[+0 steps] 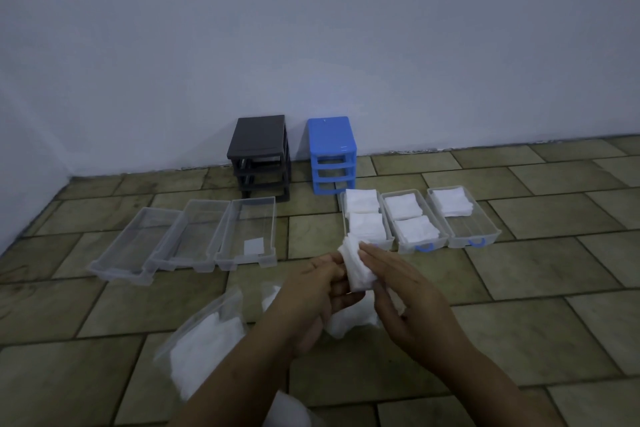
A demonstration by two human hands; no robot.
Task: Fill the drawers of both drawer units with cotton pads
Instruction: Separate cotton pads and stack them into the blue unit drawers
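Observation:
A black drawer frame [259, 152] and a blue drawer frame [331, 154] stand drawerless against the wall. Three clear drawers [194, 236] lie on the floor at left; the rightmost holds one pad. Three blue-handled drawers [474, 237] lie at right: two hold two stacks of cotton pads each, the third one stack. My left hand [318, 282] and my right hand [405, 291] hold a stack of white cotton pads [356, 269] between them, just in front of the nearest filled drawer. The right hand's fingers lie flat along the stack.
A clear plastic bag of cotton pads [204, 336] lies on the tiled floor at my lower left. More loose white pads [349, 321] sit under my hands. The pale wall [311, 45] stands close behind the frames.

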